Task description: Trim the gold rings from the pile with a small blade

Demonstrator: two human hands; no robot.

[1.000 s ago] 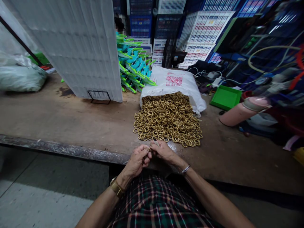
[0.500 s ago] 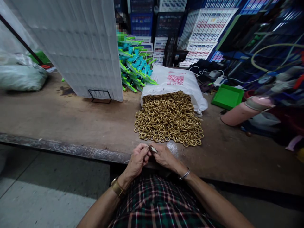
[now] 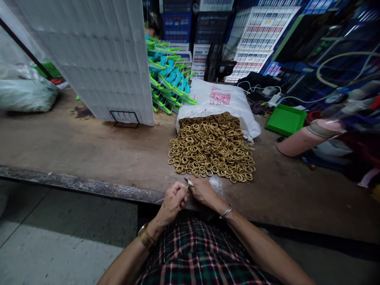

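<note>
The left hand (image 3: 173, 201) pinches a small gold-coloured piece (image 3: 187, 187); the right hand (image 3: 204, 192), close beside it, grips a small pointed tool (image 3: 189, 182). At 1 o'clock from these 2, a heap of gold-coloured rings (image 3: 211, 148) spills from a white sack (image 3: 237, 95) onto the tabletop (image 3: 89, 152).

I can't read any words or numbers from where I am. The white bag (image 3: 242, 109) has red print (image 3: 220, 98) on top, with small marks packed close together, but it's too fuzzy for me. A tall white crate (image 3: 252, 33) and a blue crate (image 3: 177, 35) have little marks too, too small to read.
</note>
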